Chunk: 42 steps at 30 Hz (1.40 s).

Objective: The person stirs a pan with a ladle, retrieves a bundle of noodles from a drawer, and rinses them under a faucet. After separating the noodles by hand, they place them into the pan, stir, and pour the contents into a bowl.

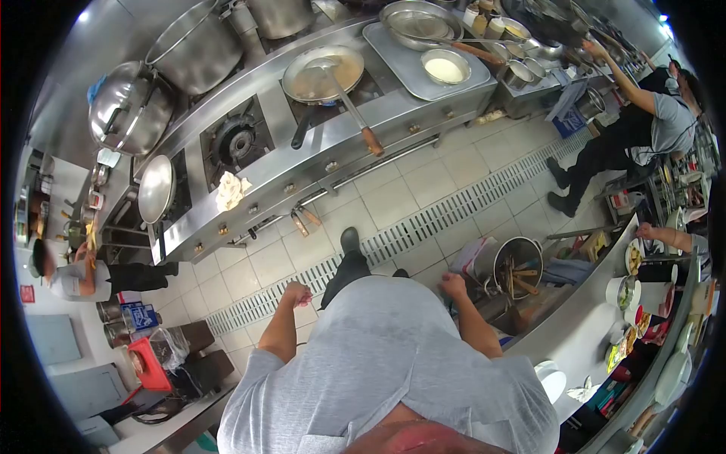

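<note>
My left hand hangs over the floor drain at my left side, its fingers loosely curled and nothing seen in them. At my right side my right hand is also curled, near a large metal pot with several wooden-handled tools. Neither hand touches the stove. In front, a frying pan with brownish liquid sits on a burner, and a ladle with a wooden handle rests across it. A crumpled cloth lies on the stove's front edge.
A tray holds a bowl of pale liquid and a strainer. Large stockpots stand behind the burners. One co-worker works at right, another at left. A slotted drain crosses the floor. A counter runs along my right.
</note>
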Each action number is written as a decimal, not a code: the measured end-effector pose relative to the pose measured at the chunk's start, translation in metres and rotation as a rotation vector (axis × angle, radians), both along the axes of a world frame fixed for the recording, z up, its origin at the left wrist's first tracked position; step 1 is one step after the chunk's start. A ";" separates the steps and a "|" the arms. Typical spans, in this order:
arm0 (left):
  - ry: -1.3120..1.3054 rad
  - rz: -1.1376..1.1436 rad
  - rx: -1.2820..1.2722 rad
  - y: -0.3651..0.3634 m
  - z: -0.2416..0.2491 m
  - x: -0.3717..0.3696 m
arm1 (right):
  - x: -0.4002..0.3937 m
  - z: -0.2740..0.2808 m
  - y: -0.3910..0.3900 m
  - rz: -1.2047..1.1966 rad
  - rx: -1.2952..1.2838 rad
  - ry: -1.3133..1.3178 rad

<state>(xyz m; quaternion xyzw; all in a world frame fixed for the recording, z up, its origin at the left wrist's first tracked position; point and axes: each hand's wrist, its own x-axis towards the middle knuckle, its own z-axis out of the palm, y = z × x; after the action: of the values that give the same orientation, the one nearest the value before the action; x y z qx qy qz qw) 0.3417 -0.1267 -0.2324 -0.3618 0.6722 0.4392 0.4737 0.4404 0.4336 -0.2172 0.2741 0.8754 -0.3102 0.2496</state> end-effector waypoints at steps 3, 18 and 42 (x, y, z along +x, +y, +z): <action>0.024 0.048 0.007 0.017 0.002 -0.007 | 0.024 -0.029 0.012 0.261 0.081 -0.096; -0.034 0.028 -0.024 0.009 0.008 -0.025 | 0.024 0.009 0.017 0.184 0.039 -0.266; 0.098 0.079 0.092 -0.077 -0.004 -0.164 | -0.395 0.281 -0.196 0.426 0.382 0.494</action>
<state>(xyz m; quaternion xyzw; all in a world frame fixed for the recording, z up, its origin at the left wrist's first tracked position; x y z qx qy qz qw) 0.1773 -0.2038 -0.2364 -0.3438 0.6589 0.5051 0.4388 0.0451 0.2378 0.0635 0.0443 0.9887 -0.1392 0.0342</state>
